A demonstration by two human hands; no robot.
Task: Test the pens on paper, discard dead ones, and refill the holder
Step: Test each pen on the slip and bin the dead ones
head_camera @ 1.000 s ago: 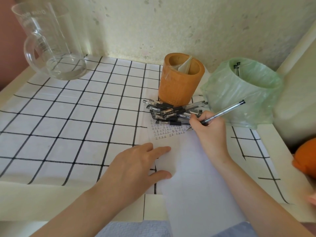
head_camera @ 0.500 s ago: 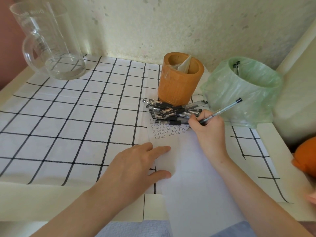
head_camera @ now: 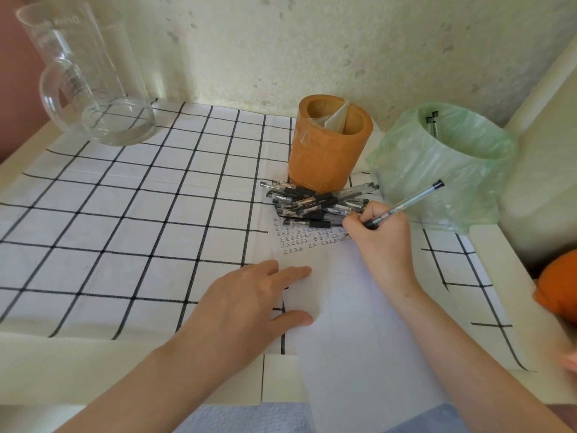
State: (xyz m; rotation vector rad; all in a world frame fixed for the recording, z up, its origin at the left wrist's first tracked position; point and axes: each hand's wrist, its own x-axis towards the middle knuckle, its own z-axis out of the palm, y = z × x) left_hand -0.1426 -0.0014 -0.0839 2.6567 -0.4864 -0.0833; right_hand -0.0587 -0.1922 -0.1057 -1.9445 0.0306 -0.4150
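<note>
My right hand (head_camera: pixel 382 235) grips a clear gel pen (head_camera: pixel 407 201) with its tip down on a white sheet of paper (head_camera: pixel 349 307), beside rows of small black written marks (head_camera: pixel 304 239). My left hand (head_camera: pixel 249 301) lies flat with spread fingers on the sheet's left edge. A pile of several black-and-clear pens (head_camera: pixel 315 203) lies at the sheet's top. Behind the pile stands an orange-brown bamboo holder (head_camera: pixel 327 151) with clear wrapping inside. To its right a bin lined with a green plastic bag (head_camera: pixel 443 164) holds two pens at its far rim.
A white cloth with a black grid (head_camera: pixel 125 214) covers the table. A large glass pitcher (head_camera: pixel 90 79) stands at the back left. A speckled wall runs behind. An orange object (head_camera: pixel 559 285) sits at the right edge, beside a cream ledge.
The pen in my right hand has tilted slightly as it writes; the hand stays at the same spot on the paper. My left hand has not moved.
</note>
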